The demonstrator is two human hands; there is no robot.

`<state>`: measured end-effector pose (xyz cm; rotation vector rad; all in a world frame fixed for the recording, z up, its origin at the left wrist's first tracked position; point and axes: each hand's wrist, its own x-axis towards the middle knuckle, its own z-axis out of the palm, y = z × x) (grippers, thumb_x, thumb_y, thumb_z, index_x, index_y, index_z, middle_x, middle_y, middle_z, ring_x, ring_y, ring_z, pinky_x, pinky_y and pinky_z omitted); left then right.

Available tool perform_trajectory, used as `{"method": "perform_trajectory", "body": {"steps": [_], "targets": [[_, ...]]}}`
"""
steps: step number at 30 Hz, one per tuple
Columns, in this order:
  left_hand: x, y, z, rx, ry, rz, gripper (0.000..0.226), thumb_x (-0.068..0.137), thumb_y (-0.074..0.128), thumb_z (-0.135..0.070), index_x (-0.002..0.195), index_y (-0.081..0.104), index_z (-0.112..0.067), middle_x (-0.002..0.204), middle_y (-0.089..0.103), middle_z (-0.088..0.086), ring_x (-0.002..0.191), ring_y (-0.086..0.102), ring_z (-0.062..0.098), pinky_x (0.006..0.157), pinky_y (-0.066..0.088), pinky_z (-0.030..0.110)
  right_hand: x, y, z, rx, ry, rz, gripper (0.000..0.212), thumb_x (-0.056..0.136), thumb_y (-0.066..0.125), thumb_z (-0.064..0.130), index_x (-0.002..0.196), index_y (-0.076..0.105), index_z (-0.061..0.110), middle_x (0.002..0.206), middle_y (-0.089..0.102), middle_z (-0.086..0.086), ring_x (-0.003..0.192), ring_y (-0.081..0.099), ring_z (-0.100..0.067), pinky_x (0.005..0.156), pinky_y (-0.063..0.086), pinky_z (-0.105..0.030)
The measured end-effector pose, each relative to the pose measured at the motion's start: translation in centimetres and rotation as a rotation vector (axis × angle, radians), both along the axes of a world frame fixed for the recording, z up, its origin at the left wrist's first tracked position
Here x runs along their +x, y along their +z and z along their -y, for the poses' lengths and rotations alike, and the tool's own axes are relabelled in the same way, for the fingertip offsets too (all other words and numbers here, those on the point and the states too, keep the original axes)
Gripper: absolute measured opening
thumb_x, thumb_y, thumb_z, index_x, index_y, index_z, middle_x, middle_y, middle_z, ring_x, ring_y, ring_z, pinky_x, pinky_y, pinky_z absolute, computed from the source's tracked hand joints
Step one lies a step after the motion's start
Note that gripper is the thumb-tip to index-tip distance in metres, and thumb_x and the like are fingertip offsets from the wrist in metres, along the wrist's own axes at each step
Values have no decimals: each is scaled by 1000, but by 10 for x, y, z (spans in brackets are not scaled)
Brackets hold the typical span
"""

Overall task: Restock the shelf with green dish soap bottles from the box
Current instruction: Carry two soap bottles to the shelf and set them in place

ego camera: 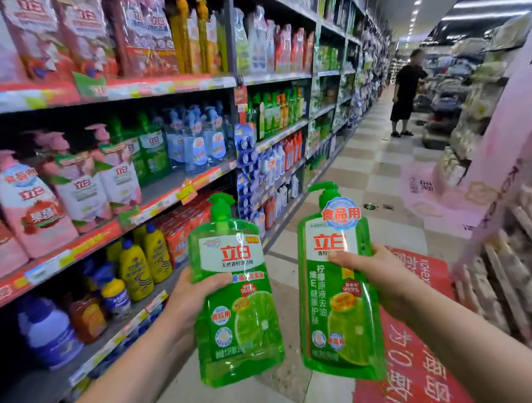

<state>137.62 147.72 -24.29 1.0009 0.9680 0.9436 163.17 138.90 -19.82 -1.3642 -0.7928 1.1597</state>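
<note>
I hold one green dish soap bottle in my left hand and another in my right hand, each grip clenched mid-body before the shelf; they seem heavy and slippery.

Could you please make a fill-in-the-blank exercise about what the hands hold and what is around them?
1. Each hand holds one ____ bottle: left hand, right hand.
2. Both bottles have a ____ on top: left bottle, right bottle.
3. The shelves stand on the person's ____ side.

Missing words: green; pump; left
</note>
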Motion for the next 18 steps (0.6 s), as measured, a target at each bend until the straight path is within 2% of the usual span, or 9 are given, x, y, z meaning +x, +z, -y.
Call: {"method": "perform_trajectory", "body": {"steps": [3, 5, 8, 9, 11, 12, 14, 16, 18], "targets": [[21, 0, -38, -15, 20, -13, 33, 72, 69, -2, 102, 60, -12, 80, 75, 13, 59, 71, 25, 54, 58, 33, 24, -4, -43, -7, 17, -8, 25, 74, 71, -1, 96, 61, 6, 79, 75, -12, 60, 72, -22, 50, 58, -30], [38, -2, -62, -18, 33, -30, 30, 74, 69, -2, 101, 60, -13, 79, 76, 11, 58, 71, 24, 51, 58, 31, 41, -7, -75, 4, 41, -2, 27, 73, 71, 0, 98, 61, 6, 79, 76, -11, 62, 73, -22, 51, 58, -29], [63, -10, -98, -40, 101, -36, 45, 75, 70, -3, 115, 54, -12, 94, 73, 18, 65, 70, 28, 54, 59, 34, 69, -13, -124, 9, 100, 4, 31, 72, 73, 2, 100, 61, 7, 80, 76, -11, 64, 73, -23, 51, 58, -30], [73, -11, -109, -45, 119, -34, 45, 75, 71, -2, 116, 53, -12, 92, 74, 17, 65, 71, 29, 55, 59, 35, 78, -14, -140, 13, 127, 13, 35, 69, 76, 3, 101, 62, 6, 82, 76, -13, 65, 73, -24, 53, 58, -31], [94, -15, -133, -31, 164, -34, 32, 76, 68, 2, 100, 55, -15, 74, 76, 10, 56, 70, 25, 52, 58, 33, 101, -15, -175, 31, 167, 35, 43, 61, 80, 2, 101, 64, 3, 87, 76, -16, 68, 73, -26, 57, 60, -33], [105, -15, -145, -26, 197, -30, 30, 77, 66, 4, 94, 54, -18, 67, 75, 8, 54, 69, 25, 52, 58, 33, 113, -14, -193, 44, 183, 42, 40, 62, 79, 1, 99, 66, 3, 86, 76, -16, 68, 73, -26, 57, 60, -33], [127, -15, -168, -29, 266, -24, 31, 77, 67, 4, 90, 53, -20, 68, 74, 8, 57, 69, 27, 59, 56, 36, 140, -9, -230, 60, 211, 66, 31, 67, 75, 0, 96, 66, 4, 85, 76, -15, 66, 73, -25, 59, 60, -34], [145, -13, -187, -40, 325, -17, 30, 77, 67, 3, 89, 54, -20, 70, 74, 9, 62, 68, 28, 64, 55, 38, 163, -3, -266, 63, 246, 106, 34, 66, 77, 2, 98, 66, 5, 88, 76, -14, 72, 73, -28, 67, 61, -38], [162, -12, -204, -66, 385, 20, 29, 77, 67, 3, 91, 55, -19, 68, 74, 9, 60, 68, 28, 61, 56, 38, 182, 2, -303, 69, 281, 121, 35, 66, 77, 1, 98, 66, 6, 91, 75, -15, 78, 72, -30, 74, 60, -42]]}}
